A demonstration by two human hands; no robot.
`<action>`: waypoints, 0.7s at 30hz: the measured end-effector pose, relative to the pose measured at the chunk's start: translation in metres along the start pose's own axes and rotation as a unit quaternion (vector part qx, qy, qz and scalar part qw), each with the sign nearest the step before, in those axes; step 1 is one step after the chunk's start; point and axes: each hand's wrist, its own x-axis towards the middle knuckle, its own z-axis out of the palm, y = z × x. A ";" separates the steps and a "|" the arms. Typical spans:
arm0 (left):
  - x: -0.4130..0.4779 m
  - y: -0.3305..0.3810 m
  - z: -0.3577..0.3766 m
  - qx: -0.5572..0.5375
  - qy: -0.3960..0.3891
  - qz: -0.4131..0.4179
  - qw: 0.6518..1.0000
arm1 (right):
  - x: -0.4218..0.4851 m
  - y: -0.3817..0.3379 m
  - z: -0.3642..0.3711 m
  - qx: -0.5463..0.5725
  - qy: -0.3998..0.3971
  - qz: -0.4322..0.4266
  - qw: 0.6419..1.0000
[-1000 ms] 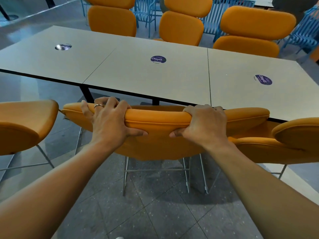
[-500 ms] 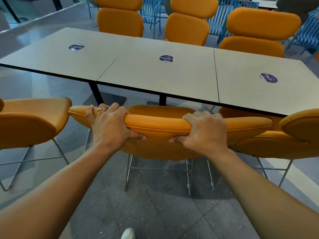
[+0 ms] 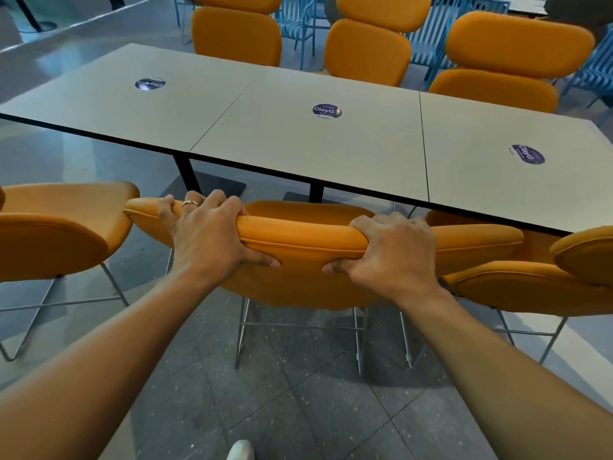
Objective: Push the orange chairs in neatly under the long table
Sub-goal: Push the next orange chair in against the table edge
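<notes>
An orange padded chair point(image 3: 303, 240) on thin metal legs stands in front of me, its backrest facing me and its seat just short of the long grey table point(image 3: 318, 141). My left hand point(image 3: 207, 235) grips the top of the backrest near its left end, a ring on one finger. My right hand point(image 3: 394, 252) grips the same top edge further right, thumb under the cushion. Another orange chair point(image 3: 56, 234) stands to the left. A third orange chair point(image 3: 544, 280) stands to the right, partly under the table edge.
Three more orange chairs point(image 3: 366, 49) line the table's far side, with blue slatted chairs point(image 3: 295, 24) behind them. Black table legs point(image 3: 187, 172) on flat bases stand under the top. The floor is grey tile, and my white shoe point(image 3: 240, 450) shows at the bottom.
The chair and table sit further from me in the view than a second ago, more floor and my shoe have come into sight. Both hands keep the same grip.
</notes>
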 end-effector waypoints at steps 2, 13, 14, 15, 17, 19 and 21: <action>0.013 -0.009 0.000 -0.007 -0.015 0.000 1.000 | 0.009 -0.008 0.005 -0.003 0.003 0.006 1.000; 0.075 -0.021 0.014 -0.027 -0.033 0.016 0.999 | 0.063 -0.006 0.021 -0.010 0.000 0.043 0.999; 0.080 -0.021 0.016 -0.024 -0.033 0.018 0.999 | 0.067 -0.004 0.023 -0.014 -0.001 0.042 0.999; 0.084 -0.020 0.018 -0.021 -0.033 0.019 0.999 | 0.071 -0.002 0.024 -0.016 -0.003 0.042 0.999; 0.094 -0.020 0.022 -0.030 -0.034 0.021 0.999 | 0.080 0.001 0.027 -0.019 0.000 0.044 0.999; 0.105 -0.021 0.025 -0.044 -0.034 0.020 0.998 | 0.089 0.003 0.030 -0.020 0.004 0.044 0.999; 0.114 -0.021 0.028 -0.045 -0.035 0.020 0.998 | 0.098 0.006 0.033 -0.022 0.002 0.042 0.999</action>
